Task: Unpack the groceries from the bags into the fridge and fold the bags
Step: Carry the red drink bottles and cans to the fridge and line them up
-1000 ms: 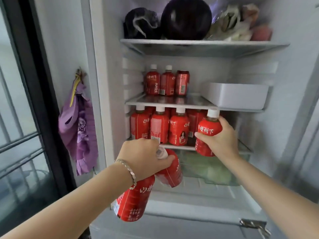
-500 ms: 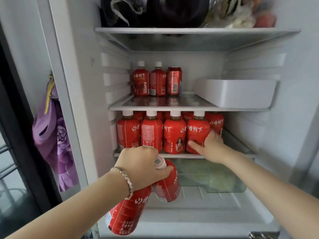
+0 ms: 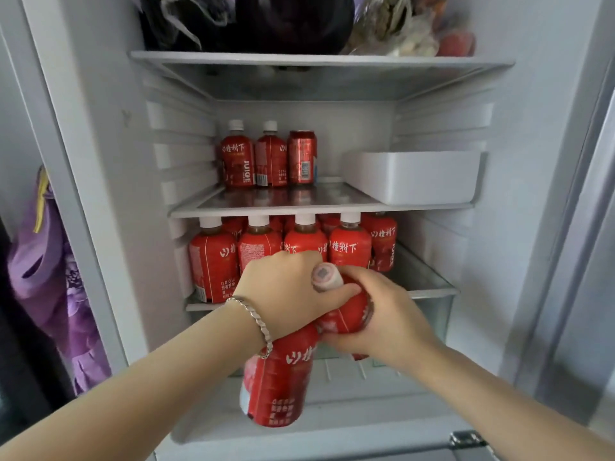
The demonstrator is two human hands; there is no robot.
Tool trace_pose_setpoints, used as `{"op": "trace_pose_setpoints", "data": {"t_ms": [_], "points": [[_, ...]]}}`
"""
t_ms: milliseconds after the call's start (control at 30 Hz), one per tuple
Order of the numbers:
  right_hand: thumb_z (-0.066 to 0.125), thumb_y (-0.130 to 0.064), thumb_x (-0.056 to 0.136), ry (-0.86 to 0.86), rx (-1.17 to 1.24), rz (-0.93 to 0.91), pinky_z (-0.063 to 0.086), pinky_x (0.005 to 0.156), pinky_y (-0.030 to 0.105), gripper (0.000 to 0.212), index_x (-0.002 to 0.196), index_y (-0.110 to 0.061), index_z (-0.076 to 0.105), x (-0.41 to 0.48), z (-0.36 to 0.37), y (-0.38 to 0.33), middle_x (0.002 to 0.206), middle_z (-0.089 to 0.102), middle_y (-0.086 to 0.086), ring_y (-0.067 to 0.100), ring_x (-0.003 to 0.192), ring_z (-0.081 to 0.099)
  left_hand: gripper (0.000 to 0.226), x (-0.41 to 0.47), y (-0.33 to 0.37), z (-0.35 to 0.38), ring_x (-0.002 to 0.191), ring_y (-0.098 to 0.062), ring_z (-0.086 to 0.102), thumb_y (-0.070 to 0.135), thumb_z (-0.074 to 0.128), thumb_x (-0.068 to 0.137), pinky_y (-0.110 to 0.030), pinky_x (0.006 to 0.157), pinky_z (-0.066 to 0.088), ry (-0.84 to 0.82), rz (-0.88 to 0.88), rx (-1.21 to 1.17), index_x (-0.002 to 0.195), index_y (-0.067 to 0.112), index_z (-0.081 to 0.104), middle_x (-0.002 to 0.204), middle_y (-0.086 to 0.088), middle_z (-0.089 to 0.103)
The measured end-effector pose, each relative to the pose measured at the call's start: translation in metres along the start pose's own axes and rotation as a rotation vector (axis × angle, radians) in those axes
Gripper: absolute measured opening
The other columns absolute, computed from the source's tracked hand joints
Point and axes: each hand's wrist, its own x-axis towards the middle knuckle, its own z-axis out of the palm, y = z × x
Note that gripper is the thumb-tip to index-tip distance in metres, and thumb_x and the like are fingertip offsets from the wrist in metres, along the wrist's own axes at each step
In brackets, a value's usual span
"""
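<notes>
My left hand (image 3: 283,291) grips two red juice bottles by their necks in front of the open fridge. The lower bottle (image 3: 279,380) hangs down below my wrist. The upper bottle (image 3: 346,311), its white cap facing me, is also wrapped by my right hand (image 3: 386,317), which closes around its body. Behind my hands a row of several red bottles (image 3: 349,247) stands on the lower shelf (image 3: 419,281). Two more bottles (image 3: 236,161) and a red can (image 3: 302,158) stand at the back of the middle shelf (image 3: 299,202).
A white tray (image 3: 412,176) sits on the right of the middle shelf. Dark bagged vegetables (image 3: 266,21) fill the top shelf. A clear crisper drawer (image 3: 432,314) lies under the lower shelf. A purple bag (image 3: 50,281) hangs on the wall to the left.
My right hand let go of the bottle it stood on the lower shelf, came back and closed on the upper bottle in my left hand. The view moved closer to the fridge.
</notes>
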Motion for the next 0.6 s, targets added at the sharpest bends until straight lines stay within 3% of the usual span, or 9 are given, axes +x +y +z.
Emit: {"op": "trace_pose_setpoints", "data": {"t_ms": [100,200,300,367,467,600], "points": [[0.079,-0.046,0.054,0.288,0.136,0.071,0.05,0.073,0.017,0.054,0.103,-0.047,0.055,0.001,-0.01,0.011,0.099,0.064,-0.017,-0.004,0.089,0.061,0.046,0.005,-0.002,-0.003,0.066,-0.007,0.055,0.069,0.053,0.073,-0.023,0.06,0.044,0.081,-0.009,-0.082,0.068,0.023,0.049,0.066,0.009,0.058],[0.082,-0.027,0.065,0.505,0.211,0.231,0.043,0.063,0.014,0.04,0.093,-0.037,0.056,0.008,-0.026,0.03,0.081,0.063,-0.019,-0.008,0.071,0.06,0.036,0.008,-0.009,-0.002,0.067,-0.009,0.057,0.054,0.057,0.081,-0.022,0.06,0.044,0.183,-0.053,-0.129,0.066,0.021,0.052,0.065,0.007,0.061],[0.081,-0.027,0.068,0.48,0.105,0.329,0.039,0.06,0.013,0.037,0.097,-0.03,0.058,0.02,-0.041,0.048,0.079,0.059,-0.02,-0.004,0.073,0.057,0.032,0.007,-0.014,0.001,0.06,-0.007,0.054,0.044,0.057,0.084,-0.018,0.059,0.041,0.222,-0.055,-0.105,0.062,0.022,0.05,0.059,0.008,0.058],[0.081,-0.028,0.068,0.466,0.081,0.351,0.043,0.066,0.021,0.04,0.101,-0.027,0.059,0.031,-0.044,0.051,0.083,0.061,-0.013,0.009,0.08,0.061,0.036,0.006,-0.017,0.003,0.052,-0.005,0.047,0.04,0.058,0.084,-0.018,0.056,0.04,0.213,-0.059,-0.078,0.056,0.023,0.043,0.051,0.009,0.05],[0.08,-0.036,0.067,0.38,-0.033,0.335,0.047,0.073,0.029,0.049,0.109,-0.027,0.058,0.048,-0.035,0.055,0.092,0.063,-0.009,0.014,0.086,0.061,0.035,0.005,-0.023,0.003,0.051,-0.004,0.045,0.038,0.058,0.084,-0.016,0.054,0.037,0.2,-0.093,-0.066,0.057,0.023,0.044,0.05,0.01,0.048],[0.076,-0.046,0.066,0.36,-0.169,0.319,0.05,0.081,0.037,0.064,0.122,-0.026,0.051,0.056,-0.027,0.064,0.111,0.06,-0.002,0.021,0.099,0.061,0.036,0.001,-0.027,-0.001,0.055,-0.005,0.048,0.038,0.058,0.084,-0.023,0.058,0.039,0.207,-0.119,-0.055,0.056,0.022,0.042,0.052,0.009,0.051]]}}
